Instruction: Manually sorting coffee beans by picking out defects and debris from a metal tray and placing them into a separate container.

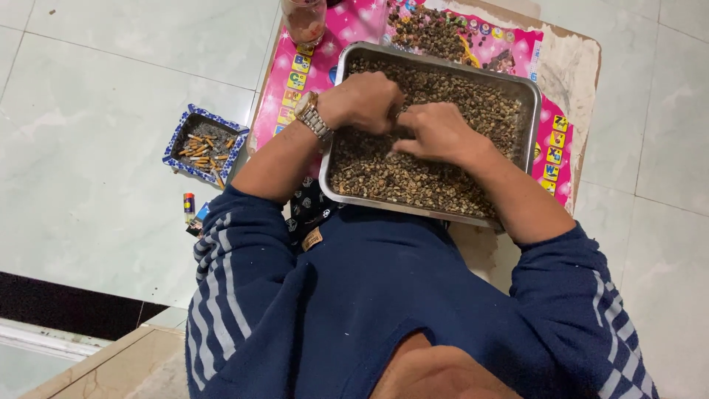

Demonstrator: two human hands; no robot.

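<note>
both hands' curled fingers pinch seeds in metal tray.

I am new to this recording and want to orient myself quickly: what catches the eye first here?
First, the metal tray at the centre, full of small brown seeds, with the left hand and right hand meeting over them. Under it lies a bright pink mat on a small table. On the floor to the left stands a blue patterned ashtray full of cigarette butts.
</note>
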